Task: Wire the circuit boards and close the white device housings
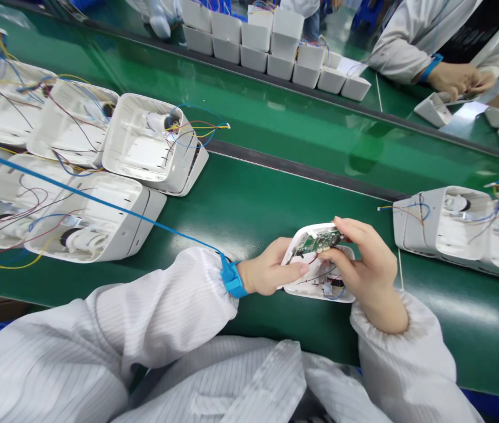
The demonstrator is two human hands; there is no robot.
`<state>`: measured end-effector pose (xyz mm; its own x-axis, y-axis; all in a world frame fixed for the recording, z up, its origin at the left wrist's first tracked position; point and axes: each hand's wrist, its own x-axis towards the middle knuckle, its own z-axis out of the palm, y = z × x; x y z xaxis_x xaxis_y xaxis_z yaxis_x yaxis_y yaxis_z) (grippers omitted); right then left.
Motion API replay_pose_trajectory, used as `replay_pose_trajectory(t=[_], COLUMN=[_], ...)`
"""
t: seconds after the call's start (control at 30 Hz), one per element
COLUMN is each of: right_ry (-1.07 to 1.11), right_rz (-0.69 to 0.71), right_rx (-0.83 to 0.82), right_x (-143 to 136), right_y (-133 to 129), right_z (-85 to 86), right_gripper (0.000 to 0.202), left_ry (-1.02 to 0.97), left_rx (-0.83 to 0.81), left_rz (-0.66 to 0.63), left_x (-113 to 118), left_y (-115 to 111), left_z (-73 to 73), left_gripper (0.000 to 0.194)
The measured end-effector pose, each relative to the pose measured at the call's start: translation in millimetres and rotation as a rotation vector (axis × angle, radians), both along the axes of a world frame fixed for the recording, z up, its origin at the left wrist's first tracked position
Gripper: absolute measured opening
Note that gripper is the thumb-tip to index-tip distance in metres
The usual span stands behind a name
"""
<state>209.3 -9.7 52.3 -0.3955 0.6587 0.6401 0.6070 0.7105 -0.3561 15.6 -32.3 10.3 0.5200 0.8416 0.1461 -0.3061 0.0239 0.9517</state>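
Note:
Just above the green bench, my left hand [271,269] grips the left side of a white plastic cover [292,247], thumb on its inner side. A green circuit board [319,241] sits inside this tilted cover. My right hand [366,261] is closed at the cover's right end, fingers over the top edge and thumb by the board's lower edge; a small connector there is too small to make out clearly. Below the cover is an open white housing [304,289] with wires and small parts inside. A blue wrist strap [233,279] circles my left wrist.
Open white housings [144,144] with loose wires stand at the left, and more housings [441,226] at the right. The strap's blue cord [100,197] crosses the left side. Beyond a dark rail [285,170], a co-worker's hands [456,79] work near a row of white housings [253,56].

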Motion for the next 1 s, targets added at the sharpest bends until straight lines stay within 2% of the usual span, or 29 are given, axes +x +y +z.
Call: replay_pose_trajectory(t=[0.3, 0.43, 0.53, 0.6, 0.63, 0.7, 0.77, 0.83, 0.9, 1.0], right_ry=[0.004, 0.081, 0.128, 0.167, 0.202, 0.280, 0.242, 0.089, -0.079, -0.261], right_rz=[-0.035, 0.017, -0.019, -0.060, -0.060, -0.016, 0.069, 0.125, 0.151, 0.227], right_rx=[-0.009, -0.156, -0.315, -0.351, -0.339, -0.249, -0.117, 0.004, 0.067, 0.068], right_x=[1, 1, 3, 5, 5, 6, 5, 2, -1, -7], right_y=[-2, 0, 0, -1, -2, -3, -2, 1, 3, 0], right_z=[-1.7, -1.1, -2.2, -2.7, -2.6, -1.8, -0.9, -0.7, -1.6, -3.5], right_gripper=[0.039, 0.042, 0.050, 0.045, 0.039, 0.026, 0.015, 0.016, 0.021, 0.019], left_ry=[-0.023, -0.019, -0.060, -0.091, -0.094, -0.073, 0.003, 0.149, 0.353, 0.616], left_rx=[-0.036, -0.009, 0.042, 0.132, 0.184, 0.266, 0.301, 0.337, 0.395, 0.492], left_rz=[-0.014, 0.016, -0.002, -0.003, 0.033, 0.189, 0.380, 0.465, 0.408, 0.233], left_x=[-1, 1, 1, -1, -3, -8, -14, -16, -13, -4], left_y=[-1, 0, 4, 11, 15, 25, 34, 39, 38, 28], left_z=[1.0, -2.0, -2.1, -1.1, -0.8, -0.8, -1.9, -3.1, -2.9, 0.6], left_gripper=[0.052, 0.053, 0.057, 0.067, 0.074, 0.084, 0.080, 0.070, 0.068, 0.091])
